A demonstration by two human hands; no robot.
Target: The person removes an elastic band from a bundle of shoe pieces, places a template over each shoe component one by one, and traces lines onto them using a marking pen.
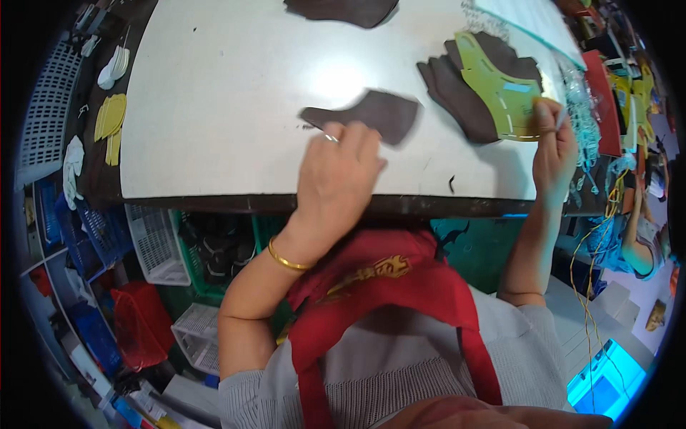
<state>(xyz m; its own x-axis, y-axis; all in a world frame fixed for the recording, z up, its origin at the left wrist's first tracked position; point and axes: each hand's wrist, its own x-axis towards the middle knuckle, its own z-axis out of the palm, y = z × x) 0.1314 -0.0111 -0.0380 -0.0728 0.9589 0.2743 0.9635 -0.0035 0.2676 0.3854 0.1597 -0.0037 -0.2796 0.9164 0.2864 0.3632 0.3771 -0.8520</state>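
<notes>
My left hand (337,171) is curled with its fingertips at the lower edge of a dark brown cut piece (386,118), which looks like thin leather. The piece is slightly blurred and lies at or just over the white tabletop, wide end to the right. On the right, my right hand (554,146) pinches the lower right corner of a yellow-green template (493,89) with slots and a pale label. A pale sliver shows by those fingers; I cannot tell what it is. Beneath the template, several brown pieces (454,96) lie fanned out in a stack.
Another brown stack (343,10) lies at the far edge of the white table (214,107). A clear sheet (532,25) and plastic wrap (582,114) are at the right. Yellow pieces (110,118) lie left. Crates (157,243) stand below; a co-worker's arm (634,214) shows far right.
</notes>
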